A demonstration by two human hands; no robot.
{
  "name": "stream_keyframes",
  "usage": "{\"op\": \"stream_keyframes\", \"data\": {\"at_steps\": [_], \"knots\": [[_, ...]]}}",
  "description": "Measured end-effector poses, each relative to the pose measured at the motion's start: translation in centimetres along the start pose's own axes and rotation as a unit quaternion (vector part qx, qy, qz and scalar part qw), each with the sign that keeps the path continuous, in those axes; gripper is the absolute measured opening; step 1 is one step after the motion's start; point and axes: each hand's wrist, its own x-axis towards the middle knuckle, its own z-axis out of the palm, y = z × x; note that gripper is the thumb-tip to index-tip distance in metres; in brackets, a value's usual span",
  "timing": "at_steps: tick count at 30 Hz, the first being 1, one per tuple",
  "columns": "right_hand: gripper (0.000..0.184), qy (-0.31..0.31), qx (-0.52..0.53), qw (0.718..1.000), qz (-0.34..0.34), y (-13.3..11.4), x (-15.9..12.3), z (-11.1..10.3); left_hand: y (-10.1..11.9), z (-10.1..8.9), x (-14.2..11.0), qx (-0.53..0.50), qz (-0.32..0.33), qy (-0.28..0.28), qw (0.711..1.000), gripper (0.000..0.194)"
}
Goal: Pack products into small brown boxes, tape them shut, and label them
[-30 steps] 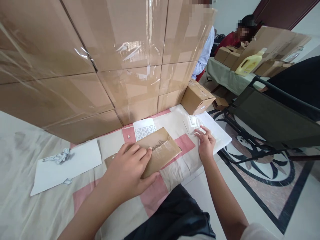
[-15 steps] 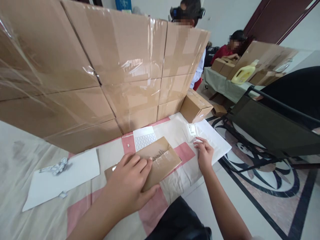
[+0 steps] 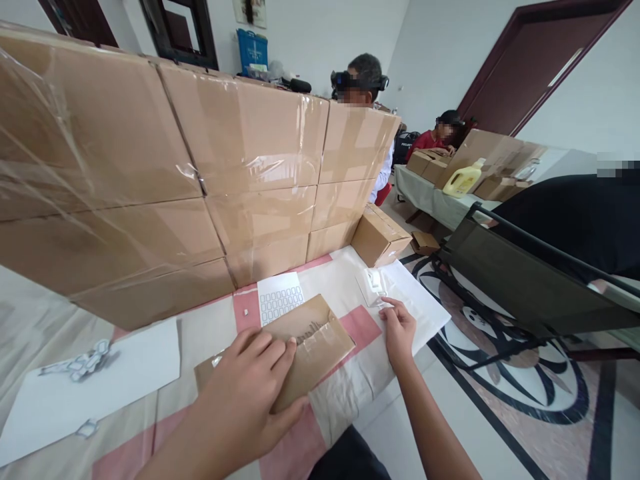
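Observation:
My left hand point(image 3: 253, 393) lies over a flat piece of brown cardboard point(image 3: 320, 347), its fingers stretched across the top and its thumb along the near edge. Dark marks and clear tape show on that cardboard. Farther right, my right hand point(image 3: 401, 332) has thumb and forefinger together at the near edge of a small white piece point(image 3: 374, 279) lying on thin, clear-looking sheets. Whatever is between those fingertips is too small to make out. Behind the cardboard lies a white sheet printed with rows of small outlined rectangles point(image 3: 281, 297).
A wall of taped cardboard boxes point(image 3: 260, 133) stands along the back, with a single box point(image 3: 381, 233) at its right end. Left lies white paper point(image 3: 135, 367) carrying cut paper pieces point(image 3: 83, 363). A dark folding chair point(image 3: 505, 273) stands right. Other people sit beyond.
The view has tilted up, bringing more of the room above the boxes into sight. My right hand's fingers have drawn together near the white piece. My left hand stays on the cardboard.

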Motion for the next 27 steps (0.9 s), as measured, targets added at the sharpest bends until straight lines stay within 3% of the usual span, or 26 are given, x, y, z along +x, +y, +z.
{"op": "stream_keyframes", "data": {"at_steps": [7, 14, 21, 27], "knots": [[0.027, 0.013, 0.003, 1.000, -0.024, 0.2, 0.2, -0.1, 0.0, 0.0, 0.0, -0.004, -0.004, -0.001, 1.000, 0.045], [0.027, 0.028, -0.014, 0.997, 0.068, 0.2, -0.5, -1.2, -0.1, 0.4, -0.2, 0.003, -0.001, 0.013, 1.000, 0.046], [0.032, -0.118, -0.074, 0.966, 0.220, -1.1, 0.2, -3.2, 0.0, 0.9, -0.5, 0.017, 0.001, 0.002, 1.000, 0.048], [0.040, -0.194, -0.125, 0.931, 0.282, -1.3, 1.6, -3.8, 0.1, 0.4, -0.2, 0.040, 0.009, -0.021, 0.999, 0.051]]}}
